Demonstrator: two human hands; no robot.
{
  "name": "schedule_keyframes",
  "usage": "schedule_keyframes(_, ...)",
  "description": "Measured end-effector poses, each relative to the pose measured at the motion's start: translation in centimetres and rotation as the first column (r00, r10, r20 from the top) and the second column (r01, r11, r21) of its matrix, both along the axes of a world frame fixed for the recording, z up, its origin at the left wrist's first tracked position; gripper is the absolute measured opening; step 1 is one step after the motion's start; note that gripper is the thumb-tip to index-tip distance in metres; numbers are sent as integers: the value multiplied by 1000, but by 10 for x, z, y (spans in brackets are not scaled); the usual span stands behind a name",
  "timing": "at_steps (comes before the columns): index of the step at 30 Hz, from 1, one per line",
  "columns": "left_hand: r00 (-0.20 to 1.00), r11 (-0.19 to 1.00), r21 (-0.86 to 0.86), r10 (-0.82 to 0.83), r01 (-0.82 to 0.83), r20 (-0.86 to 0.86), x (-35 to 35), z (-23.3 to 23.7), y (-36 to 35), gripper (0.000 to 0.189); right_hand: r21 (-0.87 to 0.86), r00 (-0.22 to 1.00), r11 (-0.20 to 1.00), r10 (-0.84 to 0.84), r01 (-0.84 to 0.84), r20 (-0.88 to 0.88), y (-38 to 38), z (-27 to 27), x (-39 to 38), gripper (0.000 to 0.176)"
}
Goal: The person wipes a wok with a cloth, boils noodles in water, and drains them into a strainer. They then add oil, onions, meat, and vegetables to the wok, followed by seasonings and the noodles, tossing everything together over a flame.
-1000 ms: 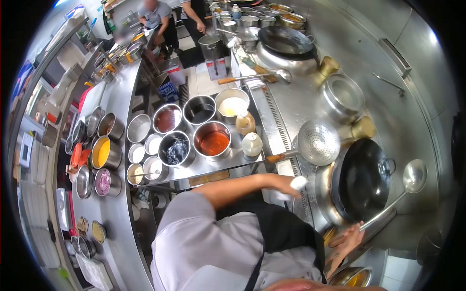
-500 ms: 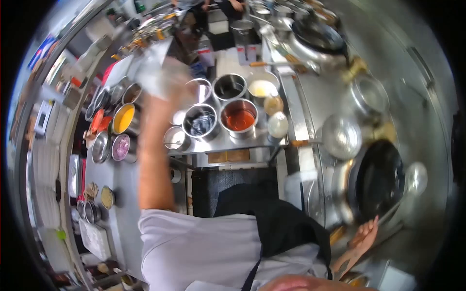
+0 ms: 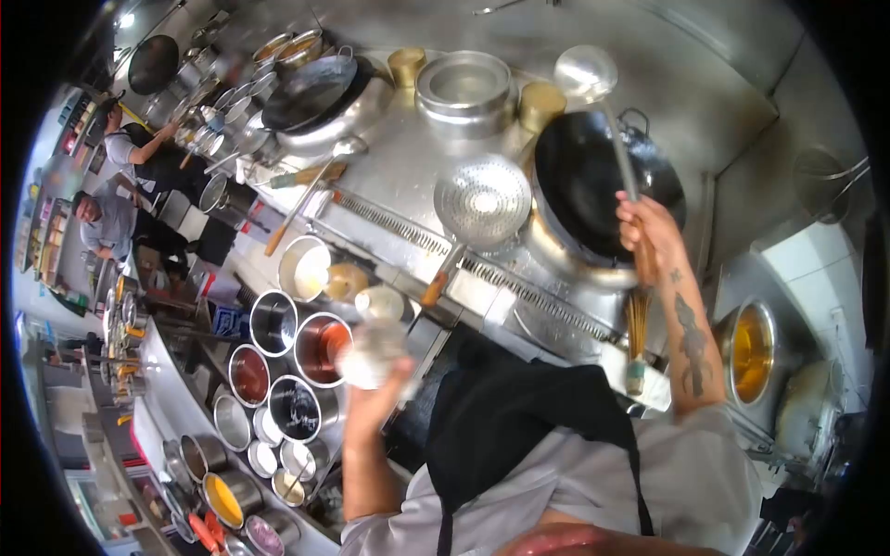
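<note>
Head view is showing us at the stove. We are wrapping our right hand (image 3: 644, 232) fully round the long handle of the ladle (image 3: 586, 72), with every finger closed on it. The handle is lying across the mouth of the black wok (image 3: 593, 181), and the ladle's bowl is sticking out past the far rim. We are holding our left hand (image 3: 375, 398) up in front of our chest, fingers closed about a pale bundle (image 3: 371, 350). It is too blurred for us to say whether it is a cloth or a small cup, and it is hanging just above the open sauce pots (image 3: 322, 347).

We are judging the left side to be the weaker one. If that hold is slackening, the bundle could be dropping or dripping straight into the red sauce beneath it.

On the right we are gripping the ladle far from its bowl. A careless swing could be knocking the bowl against the wok rim or the steel pot (image 3: 464, 88) behind. It could also be clipping the strainer (image 3: 482, 199) resting just beside the wok.

Our right forearm is hanging near the wok's edge, and we cannot tell whether the burner is lit, so a burn is possible. The brush (image 3: 637, 324) is standing just under that wrist, where a dropped elbow could be catching it. Two other people (image 3: 111, 222) are working well apart from us.
</note>
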State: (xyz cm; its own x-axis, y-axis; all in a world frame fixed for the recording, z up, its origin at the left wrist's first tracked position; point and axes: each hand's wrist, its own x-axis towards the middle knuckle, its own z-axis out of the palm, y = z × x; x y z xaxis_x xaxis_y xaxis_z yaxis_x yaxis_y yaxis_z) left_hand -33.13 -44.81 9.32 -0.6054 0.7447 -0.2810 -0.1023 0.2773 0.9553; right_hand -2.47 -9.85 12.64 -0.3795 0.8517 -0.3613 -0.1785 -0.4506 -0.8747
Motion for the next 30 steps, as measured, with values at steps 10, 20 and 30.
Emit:
schedule_keyframes(10, 889, 878, 139, -453, 457, -63, -22, -31, 70, 70, 511, 843, 818, -61, -265, 534, 212, -87, -210, 17)
schedule_keyframes(20, 794, 796, 62, -605, 602, 64, -45, -66, 88, 77, -288, 960, 915, 265, -281, -93, 266, -128, -320, 8)
schedule_keyframes(30, 814, 817, 86, -548, 570, -192, -22, -145, 144, 81, -427, 548, 780, -132, -457, -826, 234, -71, -244, 52)
